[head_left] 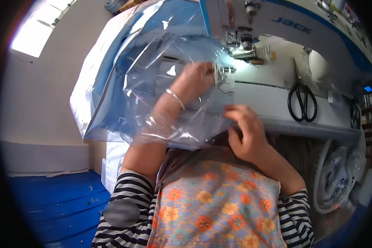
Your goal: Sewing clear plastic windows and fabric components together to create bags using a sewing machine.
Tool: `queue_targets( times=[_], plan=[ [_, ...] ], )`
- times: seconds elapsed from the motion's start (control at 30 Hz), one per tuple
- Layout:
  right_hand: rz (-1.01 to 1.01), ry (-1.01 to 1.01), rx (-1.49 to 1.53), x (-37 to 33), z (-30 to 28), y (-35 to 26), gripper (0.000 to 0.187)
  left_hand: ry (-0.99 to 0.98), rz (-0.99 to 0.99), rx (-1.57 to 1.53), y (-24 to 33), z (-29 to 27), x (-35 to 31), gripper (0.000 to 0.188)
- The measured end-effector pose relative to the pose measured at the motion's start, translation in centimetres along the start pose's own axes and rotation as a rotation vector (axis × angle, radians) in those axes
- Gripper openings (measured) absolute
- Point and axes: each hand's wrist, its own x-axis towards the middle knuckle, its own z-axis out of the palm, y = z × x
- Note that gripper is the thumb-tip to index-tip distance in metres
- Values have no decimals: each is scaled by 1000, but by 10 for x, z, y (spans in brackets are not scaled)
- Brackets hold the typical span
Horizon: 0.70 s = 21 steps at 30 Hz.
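Observation:
A sheet of clear plastic [196, 124] spreads over the sewing machine's bed, creased and shiny, with its right edge close to the presser foot. My left hand [192, 80], a bangle at its wrist, reaches in among the plastic, and reflections cross the forearm. Its fingers are curled together at the sheet's edge below the needle area; blur hides the fingertips. Loose threads lie by them. My right hand [249, 130] is by the sheet's lower right edge, thumb and fingers apart, with nothing visible between them. The sewing machine [285, 25] stands over the far side, its lamp lit.
Black-handled scissors [302, 101] lie on the machine table [260, 103] to the right. Blue and white material [105, 78] is heaped at the left. A white plastic basket [320, 182] holding cloth stands low at right. Blue flooring [58, 211] shows at lower left.

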Motion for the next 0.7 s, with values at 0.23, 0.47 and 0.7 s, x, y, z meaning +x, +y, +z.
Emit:
queue_targets(
  times=[0.23, 0.47, 0.7],
  plan=[
    [51, -137, -241, 3, 1, 15, 27, 34, 59, 280, 4, 8, 32, 18],
    [18, 295, -476, 53, 1, 25, 29, -19, 68, 143, -2, 12, 33, 20],
    [-50, 136, -407, 40, 11, 41, 13, 31, 188, 126, -11, 11, 38, 20]
  ],
)
